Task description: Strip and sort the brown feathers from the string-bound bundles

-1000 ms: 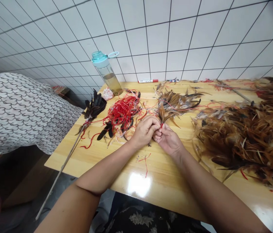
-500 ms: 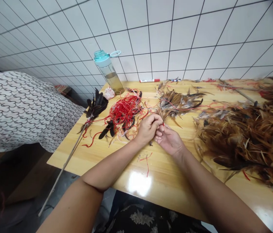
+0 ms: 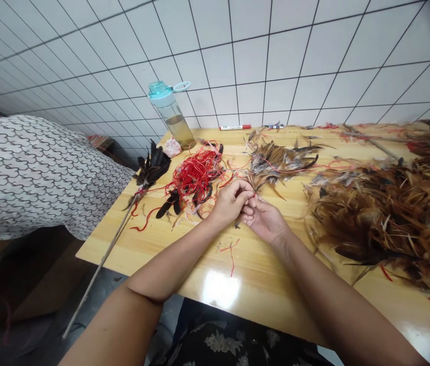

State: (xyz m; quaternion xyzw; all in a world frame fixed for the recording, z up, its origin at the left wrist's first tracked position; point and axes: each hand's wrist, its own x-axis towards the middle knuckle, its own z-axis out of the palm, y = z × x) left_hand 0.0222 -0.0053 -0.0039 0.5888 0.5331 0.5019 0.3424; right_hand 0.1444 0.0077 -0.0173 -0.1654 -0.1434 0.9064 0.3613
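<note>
My left hand (image 3: 230, 204) and my right hand (image 3: 265, 218) meet over the middle of the table, fingertips pinched together. A few brown feathers (image 3: 252, 180) stick up beyond the fingertips. A bit of red string (image 3: 255, 195) shows between the fingers. My hands hide most of what they grip, so which fingers hold the string and which the feathers is hard to see. Left of my hands lies a tangled heap of red string (image 3: 195, 173) with dark feathers in it. A loose bunch of brown and grey feathers (image 3: 276, 158) lies just behind them.
A big pile of brown feathers (image 3: 386, 213) covers the right side. On the left, a stick (image 3: 112, 244) topped with black feathers (image 3: 153, 165) overhangs the table edge. A water bottle (image 3: 174, 117) and a red marker (image 3: 235, 127) are near the tiled wall. A person's patterned clothing (image 3: 43, 178) is at left.
My hands stay pinched together in nearly the same place, with only a very slight shift left. The things on the table look unchanged.
</note>
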